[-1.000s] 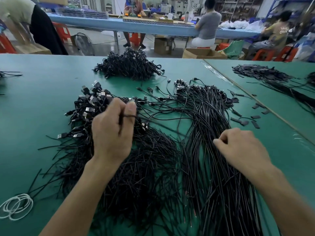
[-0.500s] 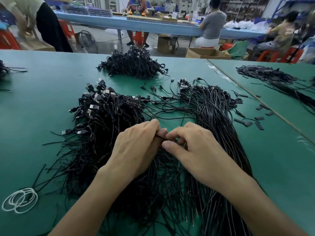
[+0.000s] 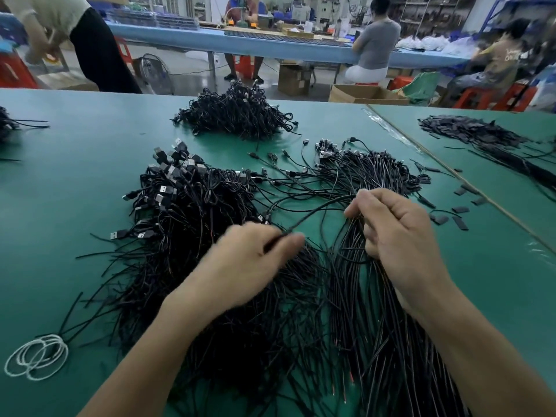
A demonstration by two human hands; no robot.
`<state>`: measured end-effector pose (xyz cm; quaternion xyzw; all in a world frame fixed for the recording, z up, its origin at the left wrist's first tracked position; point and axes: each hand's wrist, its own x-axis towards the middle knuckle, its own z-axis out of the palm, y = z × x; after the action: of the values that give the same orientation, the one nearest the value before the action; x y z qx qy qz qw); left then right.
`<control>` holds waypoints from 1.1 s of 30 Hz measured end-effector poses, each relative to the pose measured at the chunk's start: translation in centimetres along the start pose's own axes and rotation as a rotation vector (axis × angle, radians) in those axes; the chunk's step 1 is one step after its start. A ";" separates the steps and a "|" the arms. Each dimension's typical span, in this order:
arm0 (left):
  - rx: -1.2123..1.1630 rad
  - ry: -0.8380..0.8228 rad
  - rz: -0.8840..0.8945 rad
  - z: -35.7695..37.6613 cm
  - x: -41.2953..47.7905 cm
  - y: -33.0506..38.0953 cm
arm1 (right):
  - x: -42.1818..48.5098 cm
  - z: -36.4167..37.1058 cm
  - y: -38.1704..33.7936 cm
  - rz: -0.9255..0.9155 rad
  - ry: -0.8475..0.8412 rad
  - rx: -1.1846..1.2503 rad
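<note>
Two heaps of thin black USB cables lie on the green table (image 3: 75,206). The left heap (image 3: 186,224) shows its USB plugs at the far end. The right heap (image 3: 376,341) runs toward me with bare wire ends. My left hand (image 3: 246,266) pinches a single black cable (image 3: 316,212) that arcs up and to the right. My right hand (image 3: 394,236) has its fingers curled round a bunch of cables at the top of the right heap.
A third tangled pile of cables (image 3: 237,112) sits farther back. White loops (image 3: 36,356) lie at the near left. Small black sleeves (image 3: 451,215) are scattered at the right, beyond a table seam (image 3: 451,173). People work at a blue bench behind.
My hands, which met over the middle of the cables, have parted. The left hand draws one cable out leftward while the right has shifted right and up onto the right heap.
</note>
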<state>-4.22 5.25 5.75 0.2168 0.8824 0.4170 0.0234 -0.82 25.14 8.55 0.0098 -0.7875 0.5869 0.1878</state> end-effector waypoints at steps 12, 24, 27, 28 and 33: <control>-1.196 0.107 0.041 0.3 0.0 1.5 | -3.8 2.0 1.2 -0.029 -0.679 -0.360; -0.728 -0.266 0.027 0.9 -1.1 2.3 | -1.3 0.9 -1.6 -0.227 -0.190 -0.262; -1.011 -0.416 -0.019 -0.5 -1.5 2.7 | -2.5 2.1 -0.9 -0.248 -0.236 -0.185; -1.131 -0.446 -0.013 -0.9 -1.6 2.7 | -3.0 2.5 -0.7 -0.223 -0.274 -0.147; -1.694 -0.302 0.012 -1.2 -0.9 2.5 | -4.6 3.4 -0.1 -0.063 -0.556 -0.291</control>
<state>-2.81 5.41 8.25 0.1841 0.2599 0.9018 0.2922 2.51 21.02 6.44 0.1672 -0.8838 0.4367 -0.0171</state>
